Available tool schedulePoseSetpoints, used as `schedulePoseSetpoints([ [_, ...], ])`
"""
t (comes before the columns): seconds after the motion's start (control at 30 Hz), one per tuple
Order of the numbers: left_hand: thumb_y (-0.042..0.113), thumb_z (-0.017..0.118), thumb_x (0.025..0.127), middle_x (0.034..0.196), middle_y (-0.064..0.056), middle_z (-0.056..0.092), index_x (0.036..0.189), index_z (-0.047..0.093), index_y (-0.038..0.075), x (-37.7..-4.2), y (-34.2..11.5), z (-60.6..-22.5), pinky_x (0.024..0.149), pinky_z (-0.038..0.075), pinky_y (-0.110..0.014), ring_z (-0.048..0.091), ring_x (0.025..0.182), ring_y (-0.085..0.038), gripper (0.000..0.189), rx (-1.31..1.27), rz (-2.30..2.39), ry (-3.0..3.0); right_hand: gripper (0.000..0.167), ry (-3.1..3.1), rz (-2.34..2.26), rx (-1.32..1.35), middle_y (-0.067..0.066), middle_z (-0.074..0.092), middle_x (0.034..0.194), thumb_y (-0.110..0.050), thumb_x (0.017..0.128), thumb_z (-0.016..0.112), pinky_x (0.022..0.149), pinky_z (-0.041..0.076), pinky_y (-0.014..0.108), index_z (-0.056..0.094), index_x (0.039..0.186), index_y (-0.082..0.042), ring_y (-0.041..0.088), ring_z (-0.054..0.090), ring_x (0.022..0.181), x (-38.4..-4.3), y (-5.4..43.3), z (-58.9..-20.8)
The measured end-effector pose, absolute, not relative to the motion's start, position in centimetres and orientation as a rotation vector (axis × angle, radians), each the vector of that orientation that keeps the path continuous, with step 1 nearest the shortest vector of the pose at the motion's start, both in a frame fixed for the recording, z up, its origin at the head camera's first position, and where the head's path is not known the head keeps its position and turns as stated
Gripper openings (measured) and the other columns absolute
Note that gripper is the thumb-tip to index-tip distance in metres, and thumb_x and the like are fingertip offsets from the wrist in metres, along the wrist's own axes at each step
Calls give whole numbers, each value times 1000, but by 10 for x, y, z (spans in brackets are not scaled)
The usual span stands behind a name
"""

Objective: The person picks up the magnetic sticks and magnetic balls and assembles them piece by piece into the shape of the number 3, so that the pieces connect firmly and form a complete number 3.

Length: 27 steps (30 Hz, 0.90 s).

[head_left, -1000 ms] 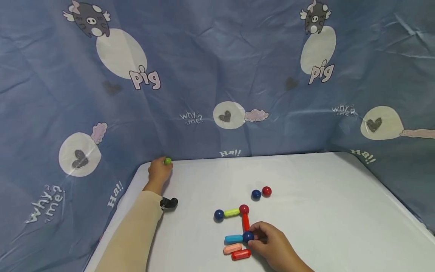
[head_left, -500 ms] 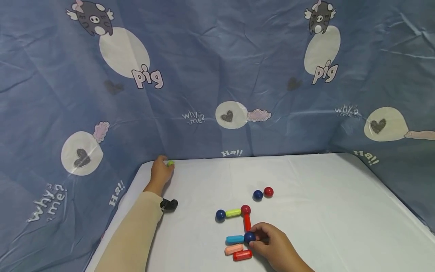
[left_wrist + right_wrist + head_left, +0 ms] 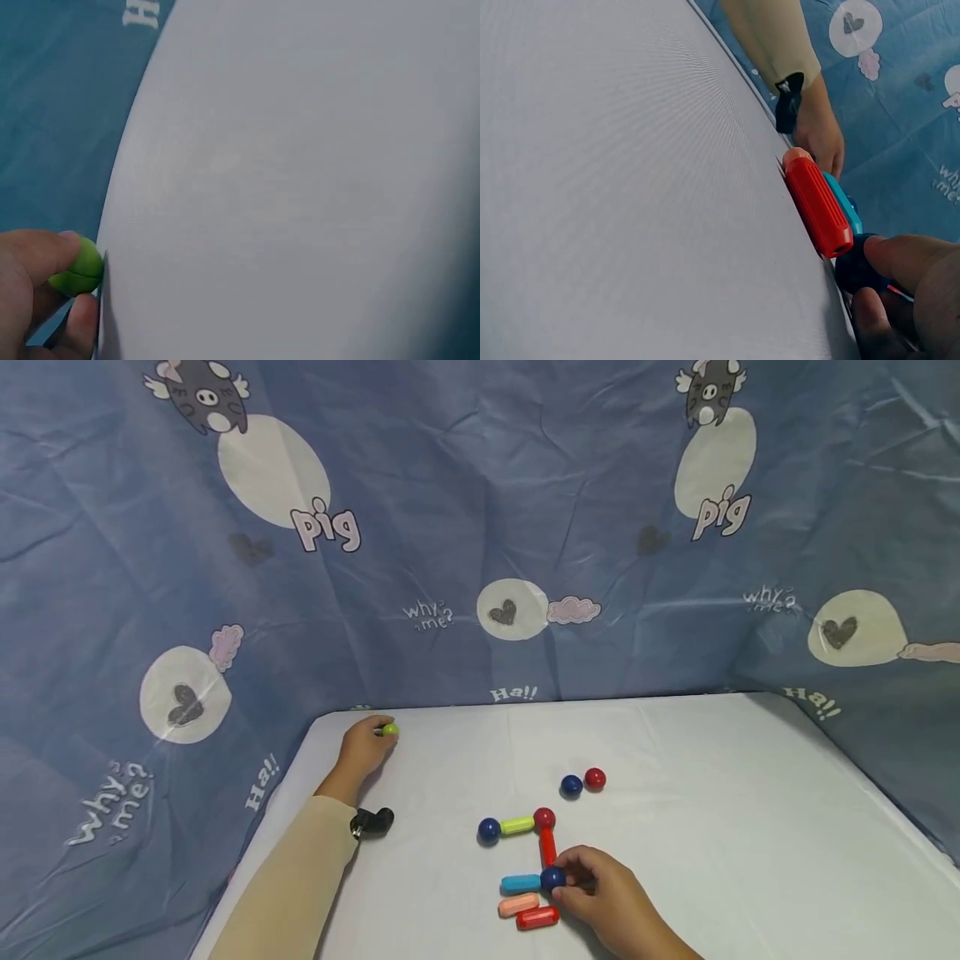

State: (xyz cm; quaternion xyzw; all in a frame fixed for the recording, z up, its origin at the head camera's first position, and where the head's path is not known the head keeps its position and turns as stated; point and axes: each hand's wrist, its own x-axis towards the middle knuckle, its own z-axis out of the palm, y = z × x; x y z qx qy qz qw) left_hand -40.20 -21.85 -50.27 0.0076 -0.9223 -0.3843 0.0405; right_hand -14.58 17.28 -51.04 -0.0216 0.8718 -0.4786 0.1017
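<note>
At the far left table corner, my left hand (image 3: 363, 749) pinches a lime-green ball (image 3: 390, 729); in the left wrist view thumb and fingers press on the green ball (image 3: 84, 271), which shows a seam. My right hand (image 3: 611, 897) grips a dark blue ball (image 3: 552, 878) near the front. That ball touches a light blue rod (image 3: 521, 883) on its left and a red rod (image 3: 547, 847) behind it. The red rod leads to a red ball (image 3: 544, 818), then a yellow-green rod (image 3: 517, 825) and another dark blue ball (image 3: 489, 831).
A salmon rod (image 3: 518, 905) and a loose red rod (image 3: 537, 917) lie side by side in front of the light blue rod. Farther back are a loose blue ball (image 3: 571, 787) and red ball (image 3: 595, 778). A printed blue cloth (image 3: 450, 677) borders the white table (image 3: 712, 827).
My left hand has come a little right and nearer from the back edge with the green ball. The right hand keeps its grip on the blue ball; the joined pieces stay in place.
</note>
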Motion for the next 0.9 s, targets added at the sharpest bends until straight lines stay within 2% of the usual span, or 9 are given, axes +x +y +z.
schedulePoseSetpoints([
  [0.13,16,71,99,145,-19,60,139,63,6,-384,-212,-501,104,51,-51,61,126,-38,42,-3,-1186,-2807,34,2589,-1397,-50,-4,67,101,-24,86,87,87,60,31,69,114,-17,14,63,93,-145,175,-509],
  [0.27,18,73,98,141,-15,62,136,64,9,-359,-199,-493,89,58,-43,65,116,-32,40,-43,-1233,-2791,35,2564,-1390,-11,-3,67,100,-24,85,88,89,61,35,70,115,-16,15,63,93,-145,175,-508],
  [0.43,21,79,95,131,-7,68,130,68,15,-320,-176,-480,76,55,-33,67,106,-22,37,-135,-1310,-2829,36,2557,-1396,-27,-3,68,101,-25,86,87,88,61,34,70,116,-15,15,63,93,-144,175,-509],
  [0.67,19,82,91,121,3,72,120,73,21,-263,-140,-472,71,54,-31,68,99,-13,30,-307,-1410,-2879,35,2560,-1422,-43,-4,68,101,-24,86,87,86,60,31,70,115,-16,15,63,93,-144,174,-508],
  [0.9,20,84,89,116,6,71,118,73,20,-208,-116,-473,76,57,-28,67,98,-12,31,-515,-1462,-2976,34,2577,-1414,-63,-4,67,99,-25,86,87,85,59,29,70,115,-16,15,63,92,-145,173,-509],
])
